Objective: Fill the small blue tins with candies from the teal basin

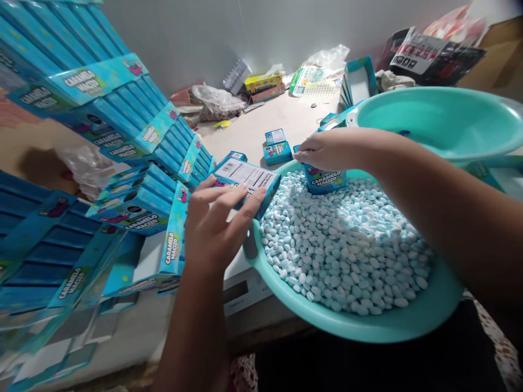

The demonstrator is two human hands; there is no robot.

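Note:
My left hand (pixel 214 223) is closed over a blue candy box (pixel 251 175) lying with its printed white label up, at the left rim of the tub. The fingers lie across its face, and the thumb is partly hidden. My right hand (pixel 327 148) reaches over the turquoise tub (pixel 286 294) and grips a second blue candy box (pixel 327 182) from above. That box stands on the candies, its "Caramelo Macizo" front facing me; my hand covers its top. Pale blue and white candies (pixel 343 256) fill the tub.
Stacked display cartons (pixel 106 81) full of blue boxes tower at the left. A partly filled carton (pixel 151 253) sits below them. A scale (pixel 237 294) is beside the tub. Small boxes (pixel 277 152) lie beyond it. Another turquoise tub (pixel 441 125) stands at the right.

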